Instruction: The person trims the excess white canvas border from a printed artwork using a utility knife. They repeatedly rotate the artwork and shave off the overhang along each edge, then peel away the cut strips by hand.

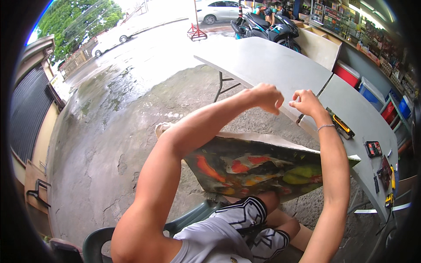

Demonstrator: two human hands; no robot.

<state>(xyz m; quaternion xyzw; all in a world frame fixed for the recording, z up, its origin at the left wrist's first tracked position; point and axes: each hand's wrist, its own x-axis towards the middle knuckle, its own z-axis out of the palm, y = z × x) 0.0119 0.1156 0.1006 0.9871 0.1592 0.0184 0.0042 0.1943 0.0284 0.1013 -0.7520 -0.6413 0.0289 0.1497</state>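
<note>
My left hand (269, 97) is raised in front of the table edge, fingers curled down; whatever they might hold is hidden. To its right, my right hand (305, 102) hangs in the air, fingers loosely bent, thumb a little apart, nothing visible in them. Below both, a painted canvas (245, 164) with orange, red and green shapes on a dark ground leans across my knees, its pale top edge uneven. A yellow-and-black tool (340, 122) lies on the white table (263, 57) beside my right wrist, with a small black-and-red case (373, 149) farther right.
More hand tools (390, 184) lie at the table's right end. Behind it are red and blue coolers (370, 92), shelving, and a parked scooter (267, 30). I sit on a green plastic chair (98, 241) on wet, cracked concrete (101, 131), near a roller shutter (28, 114).
</note>
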